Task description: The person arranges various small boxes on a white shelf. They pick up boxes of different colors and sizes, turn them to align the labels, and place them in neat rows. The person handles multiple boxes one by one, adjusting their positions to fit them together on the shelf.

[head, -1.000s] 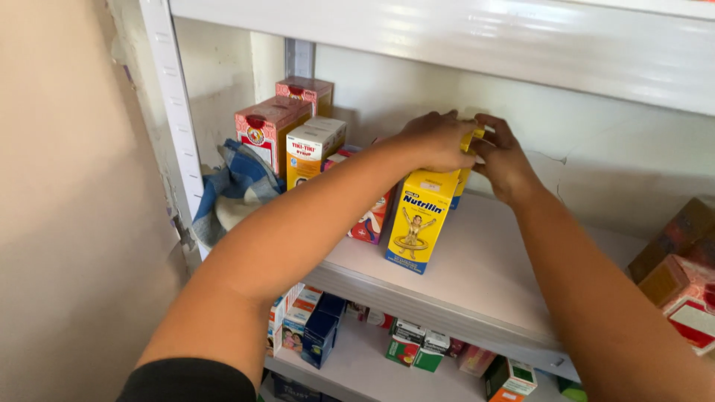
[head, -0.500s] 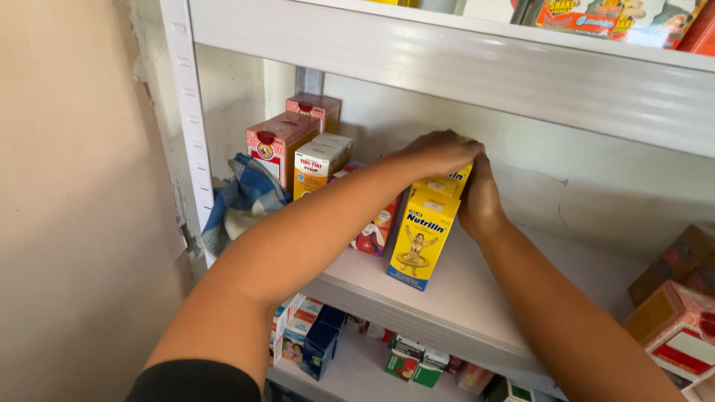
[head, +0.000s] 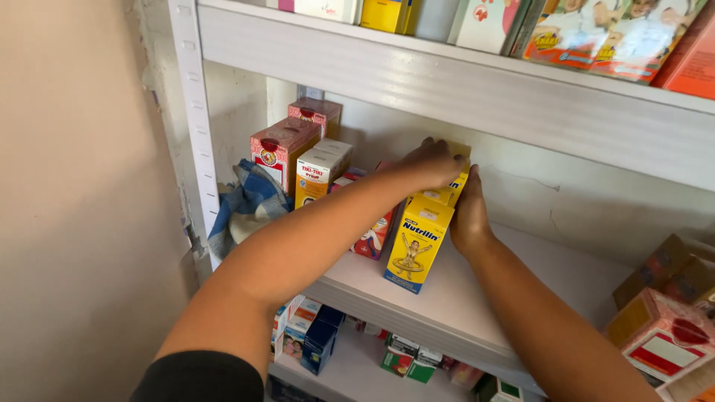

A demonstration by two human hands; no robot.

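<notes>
Both hands, left hand (head: 432, 160) and right hand (head: 469, 216), press flat on the yellow boxes (head: 417, 242); push gently, straight back on the shelf (head: 477, 298).

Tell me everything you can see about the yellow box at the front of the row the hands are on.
The front yellow box is a tall, narrow carton, seemingly cardboard, with blue lettering and a cartoon child figure on its face. It stands upright near the front edge of the white metal shelf, first in a row of matching yellow boxes running toward the wall. The right hand lies against the row's right side, beside it; the left hand rests on top of the boxes behind it. A pink-and-white carton stands close on its left.
</notes>
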